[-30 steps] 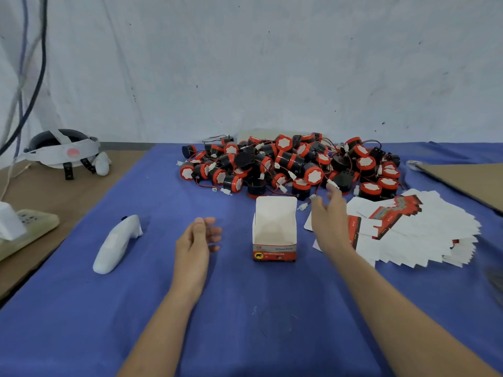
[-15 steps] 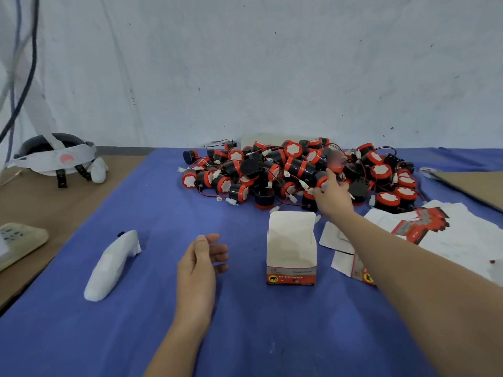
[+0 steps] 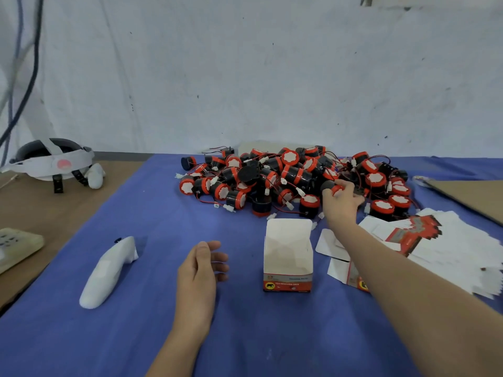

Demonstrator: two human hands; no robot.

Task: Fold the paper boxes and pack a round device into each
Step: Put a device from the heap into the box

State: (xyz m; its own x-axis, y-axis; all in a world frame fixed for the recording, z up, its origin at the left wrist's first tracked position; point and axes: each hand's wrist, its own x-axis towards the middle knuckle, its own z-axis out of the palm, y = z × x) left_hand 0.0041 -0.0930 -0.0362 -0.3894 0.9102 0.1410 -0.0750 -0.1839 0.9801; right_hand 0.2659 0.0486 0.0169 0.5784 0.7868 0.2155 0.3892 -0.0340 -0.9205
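Red-capped and black-bodied, the round device (image 3: 333, 188) I want sits at the near right edge of the pile (image 3: 272, 178). My right hand (image 3: 341, 204) is on it, the grip curled round the device with fingers wrapped over its red end. The picture is soft there, so I cannot say whether it is clear of its neighbours or its wire is caught among them; my guess is that it is just off the heap.

What the next move turns on is where the open box (image 3: 288, 254) lies from that grip. It stands upright on the blue tabletop (image 3: 136, 336), nearer to me than the hand and a little to its left, well apart from it. Its long axis is vertical and its mouth faces up, but the tall lid flap stands on the far side, between the hand and the opening. So I judge the device must come back toward me and leftward, over that flap, then go down into the mouth rather than in from the side.

My left hand (image 3: 200, 270) rests on the tabletop to the left of the box, near it but not touching, fingers loosely curled and holding nothing. It is the nearer hand to the box. I would bring it in to steady the light card wall, since a nudge from the device could tip it.
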